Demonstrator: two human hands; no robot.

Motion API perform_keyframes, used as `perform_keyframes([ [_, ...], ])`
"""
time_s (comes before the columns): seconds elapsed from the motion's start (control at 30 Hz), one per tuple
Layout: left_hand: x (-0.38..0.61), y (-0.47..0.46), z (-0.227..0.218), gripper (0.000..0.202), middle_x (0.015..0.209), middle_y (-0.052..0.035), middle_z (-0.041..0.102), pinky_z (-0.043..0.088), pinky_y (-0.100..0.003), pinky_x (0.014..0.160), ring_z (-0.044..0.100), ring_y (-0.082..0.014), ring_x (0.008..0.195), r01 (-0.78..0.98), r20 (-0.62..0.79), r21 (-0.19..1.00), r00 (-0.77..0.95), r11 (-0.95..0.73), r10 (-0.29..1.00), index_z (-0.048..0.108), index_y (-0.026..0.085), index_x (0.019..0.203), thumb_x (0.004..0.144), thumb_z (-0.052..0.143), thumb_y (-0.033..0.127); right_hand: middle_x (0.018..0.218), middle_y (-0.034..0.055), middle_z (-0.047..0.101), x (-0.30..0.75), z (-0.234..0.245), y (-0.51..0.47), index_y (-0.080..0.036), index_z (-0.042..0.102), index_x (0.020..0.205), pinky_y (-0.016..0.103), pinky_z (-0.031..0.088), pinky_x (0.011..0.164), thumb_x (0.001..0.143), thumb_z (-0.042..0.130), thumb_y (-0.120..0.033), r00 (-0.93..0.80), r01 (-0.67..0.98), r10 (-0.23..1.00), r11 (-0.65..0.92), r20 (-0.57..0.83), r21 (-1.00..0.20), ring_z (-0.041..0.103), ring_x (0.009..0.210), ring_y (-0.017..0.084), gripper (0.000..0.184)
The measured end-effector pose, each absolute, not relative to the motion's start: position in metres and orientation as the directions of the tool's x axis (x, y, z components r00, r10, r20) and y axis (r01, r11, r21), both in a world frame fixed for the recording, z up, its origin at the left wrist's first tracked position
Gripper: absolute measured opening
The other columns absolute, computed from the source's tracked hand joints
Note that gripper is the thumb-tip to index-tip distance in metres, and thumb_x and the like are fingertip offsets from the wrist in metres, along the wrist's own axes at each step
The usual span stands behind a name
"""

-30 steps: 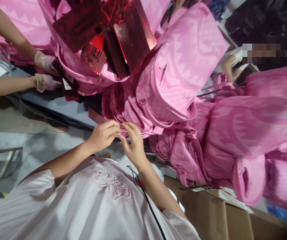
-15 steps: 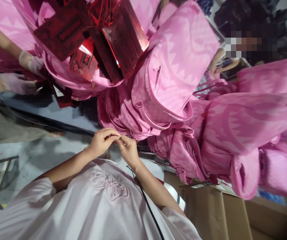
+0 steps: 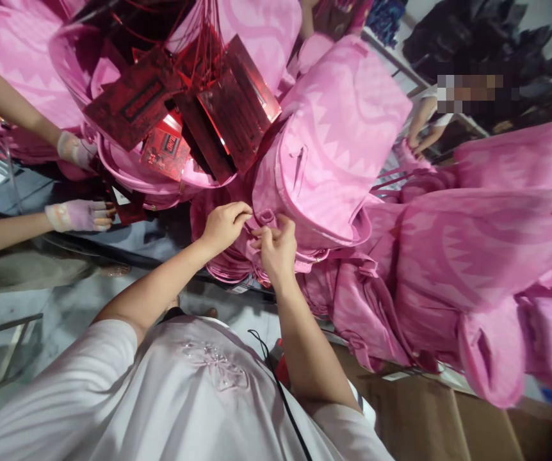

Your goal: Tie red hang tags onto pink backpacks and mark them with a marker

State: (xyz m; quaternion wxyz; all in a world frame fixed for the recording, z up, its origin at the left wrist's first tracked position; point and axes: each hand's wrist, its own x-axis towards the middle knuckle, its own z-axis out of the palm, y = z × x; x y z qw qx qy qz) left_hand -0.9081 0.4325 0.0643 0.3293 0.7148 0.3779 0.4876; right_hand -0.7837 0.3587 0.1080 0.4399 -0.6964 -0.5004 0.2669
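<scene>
A pink patterned backpack (image 3: 338, 134) lies tilted on other pink bags in front of me. My left hand (image 3: 228, 225) is beside its lower left edge, thumb and fingertips pinched together. Whatever is between those fingertips is too small to make out. Close by on the right, my right hand (image 3: 278, 251) reaches to the backpack's small loop handle (image 3: 266, 218), its bent fingers apart. I see nothing held in it; whether it touches the strap is unclear. Shiny red hang tags (image 3: 240, 102) dangle from red cords above and left of my hands.
At the left, a co-worker's gloved hands (image 3: 81, 216) are at another pink bag (image 3: 136, 169). More pink backpacks (image 3: 487, 250) are piled on the right. A cardboard box (image 3: 410, 410) stands below them. Another person's arms (image 3: 424, 131) show at the back right.
My hands have moved forward and up from near the table edge to the backpack's handle, and apart. The co-worker's nearer gloved hand has shifted right and down, its fingers extended.
</scene>
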Motion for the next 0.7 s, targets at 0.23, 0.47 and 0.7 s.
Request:
perform_keyframes([
  [0.23,-0.898,0.446,0.063,0.029,0.097,-0.0043,0.074,0.051,-0.028,0.085,0.069,-0.0179,0.094,0.280,0.362,0.822,0.414,-0.496,0.835,0.070,0.018,0.090,0.083,0.046,0.004,0.083,0.0030,0.072,-0.777,0.113,0.360,-0.017,0.052,0.125,0.028,0.052,0.062,0.091,0.047,-0.028,0.335,0.564,0.938,-0.124,0.088,-0.816,0.065,0.057,0.015,0.036],
  [0.47,-0.894,0.455,0.072,0.011,0.084,-0.0026,0.073,0.049,-0.024,0.074,0.069,-0.0162,0.081,0.111,0.231,0.935,0.529,-0.336,0.816,0.067,0.017,0.089,0.085,0.057,0.014,0.076,0.0080,0.070,-0.780,0.146,0.367,-0.018,0.066,0.101,0.031,0.044,0.070,0.096,0.049,-0.024,0.353,0.922,0.933,-0.335,0.070,-0.194,0.067,0.074,0.024,0.018],
  [0.7,-0.933,0.450,0.066,0.021,0.083,-0.0010,0.067,0.049,-0.023,0.069,0.065,-0.0143,0.076,-0.014,0.177,0.975,0.655,-0.222,0.735,0.062,0.018,0.100,0.086,0.065,0.034,0.089,0.0099,0.073,-0.761,0.129,0.344,-0.020,0.056,0.098,0.030,0.046,0.060,0.099,0.044,-0.036,0.268,0.902,0.795,-0.009,0.544,-0.432,0.067,0.065,0.020,0.020],
])
